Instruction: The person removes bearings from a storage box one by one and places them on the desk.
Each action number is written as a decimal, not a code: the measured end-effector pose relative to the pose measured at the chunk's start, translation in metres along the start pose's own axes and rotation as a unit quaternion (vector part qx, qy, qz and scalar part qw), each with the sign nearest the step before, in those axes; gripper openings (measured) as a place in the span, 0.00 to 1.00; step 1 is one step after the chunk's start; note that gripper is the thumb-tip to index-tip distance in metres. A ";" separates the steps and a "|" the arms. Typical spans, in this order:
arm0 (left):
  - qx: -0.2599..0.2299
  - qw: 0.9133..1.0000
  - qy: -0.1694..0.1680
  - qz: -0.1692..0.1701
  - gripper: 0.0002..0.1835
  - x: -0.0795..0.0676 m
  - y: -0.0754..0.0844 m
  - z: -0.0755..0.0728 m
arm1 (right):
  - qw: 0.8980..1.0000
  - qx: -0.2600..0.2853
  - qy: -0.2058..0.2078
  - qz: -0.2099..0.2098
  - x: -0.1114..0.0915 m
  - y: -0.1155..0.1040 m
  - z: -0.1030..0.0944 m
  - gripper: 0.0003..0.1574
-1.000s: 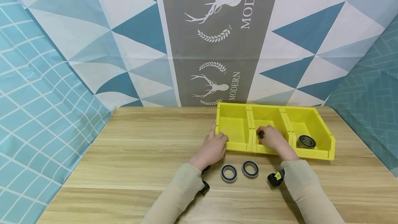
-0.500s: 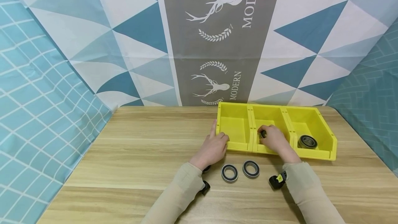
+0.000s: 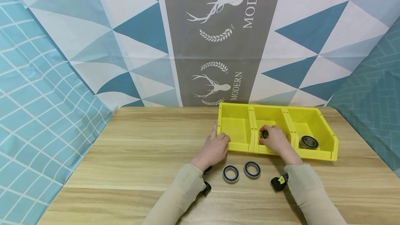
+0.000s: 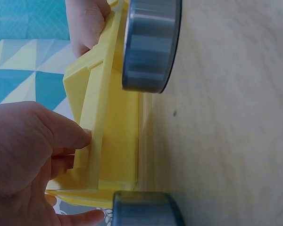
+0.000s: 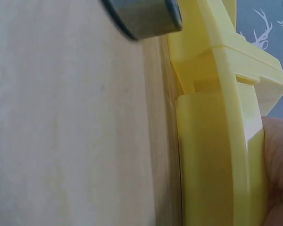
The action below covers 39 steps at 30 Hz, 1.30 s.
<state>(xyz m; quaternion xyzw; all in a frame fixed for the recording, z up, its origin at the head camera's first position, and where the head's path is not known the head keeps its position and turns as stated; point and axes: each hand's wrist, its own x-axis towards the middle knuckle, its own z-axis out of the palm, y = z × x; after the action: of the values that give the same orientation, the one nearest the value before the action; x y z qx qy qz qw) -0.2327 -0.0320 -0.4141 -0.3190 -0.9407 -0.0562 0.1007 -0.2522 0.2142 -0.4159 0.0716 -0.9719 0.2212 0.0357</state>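
Observation:
A yellow three-compartment storage bin [image 3: 235, 147] stands at the back right of the table. My left hand [image 3: 213, 148] grips its front left corner; in the left wrist view the thumb and fingers of the left hand [image 4: 33, 150] pinch the front lip. Inside the middle compartment my right hand [image 3: 275, 139] holds a small dark ball bearing [image 3: 265, 134], partly covered by the fingers. The right compartment contains a larger bearing [image 3: 309, 142], apparently on top of another. Two ring bearings [image 3: 230, 174] lie flat on the table before the bin. A third dark bearing [image 3: 207, 170] is mostly hidden beneath my left wrist.
The wooden table [image 3: 140, 155] stretches left of the bin. A patterned cloth wall [image 3: 206, 58] rises behind it, with blue tiled sheets [image 3: 40, 96] at the sides. Black wrist-camera mounts [image 3: 278, 182] hang under both sleeves, close to the table bearings.
My right fingers have shifted slightly around the small bearing in the middle compartment. The left hand stays on the bin corner, and the view moved a little.

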 end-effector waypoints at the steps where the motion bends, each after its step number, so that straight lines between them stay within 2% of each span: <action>1: 0.000 1.000 -0.001 -0.001 0.09 0.000 0.000 0.000 | 1.000 0.000 0.000 0.000 0.000 0.000 0.000 0.22; 17: 0.001 1.000 0.000 -0.003 0.09 -0.002 0.000 0.000 | 1.000 0.007 0.029 -0.002 0.000 0.001 0.005 0.20; 30: -0.002 1.000 -0.003 -0.001 0.09 -0.002 0.000 0.000 | 0.999 0.012 0.039 -0.008 -0.005 0.001 0.000 0.20; 39: -0.002 1.000 -0.007 -0.003 0.09 -0.001 0.000 -0.002 | 0.999 0.014 0.041 -0.007 -0.006 0.000 -0.006 0.29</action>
<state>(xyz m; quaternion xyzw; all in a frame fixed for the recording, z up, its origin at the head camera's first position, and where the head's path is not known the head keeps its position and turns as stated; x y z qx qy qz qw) -0.2318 -0.0329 -0.4120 -0.3164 -0.9424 -0.0561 0.0929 -0.2461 0.2181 -0.4112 0.0693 -0.9659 0.2378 0.0760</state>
